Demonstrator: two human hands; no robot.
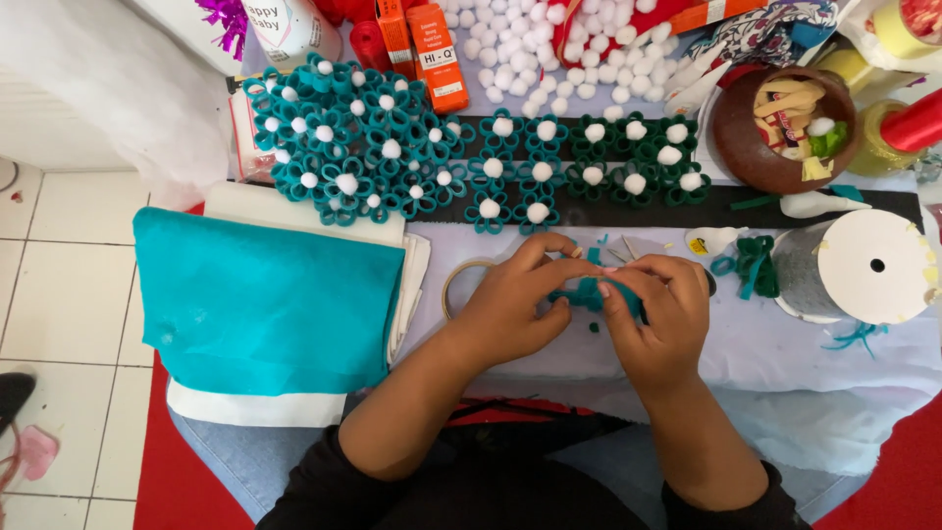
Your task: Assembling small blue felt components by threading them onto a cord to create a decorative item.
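While both hands meet at the frame's centre, the left hand [520, 299] and right hand [657, 309] pinch closed around a small teal felt loop piece [589, 292] between their fingertips. Finished teal felt flowers with white pompom centres [392, 157] lie in the upper left; a folded teal felt sheet [260, 304] lies at left.

Bright, even daylight, soft and diffuse; only faint shadows under the hands on the counter [785, 344]. White spool [873, 265] and pompoms [549, 59] run near overexposed. Centre sharp, slight softness and wide-angle stretch toward corners. No motion blur.
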